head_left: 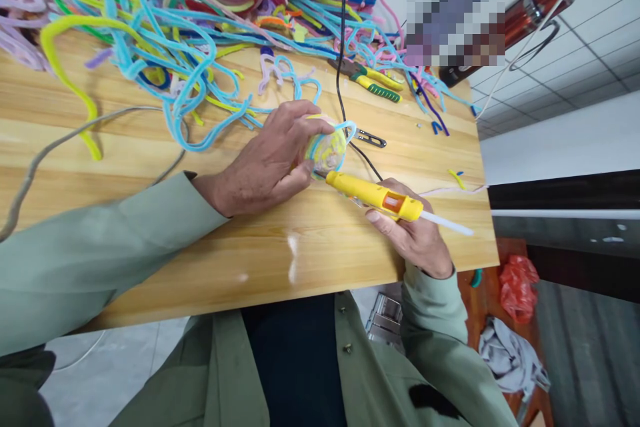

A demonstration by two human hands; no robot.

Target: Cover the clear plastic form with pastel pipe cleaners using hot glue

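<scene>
My left hand (275,160) grips a small round piece (330,149) made of coiled yellow and light blue pipe cleaners, with a blue loop sticking out at its upper right. In my right hand (417,230) is a yellow glue gun (373,193), a white glue stick (447,222) poking from its back end. The gun's nozzle points left and meets or nearly meets the lower edge of the round piece; whether they touch I cannot tell. Just beyond the piece lie small black thread snips (370,138), partly crossed by a black cord (341,33).
Tangled pipe cleaners (195,80), mostly blue, yellow and purple, cover the table's far side. Pliers with green and yellow handles (383,90) lie there too. A grey cable (65,135) crosses the left. A dark red flask (530,10) is at the far right, and the table's edge (493,233) runs along the right.
</scene>
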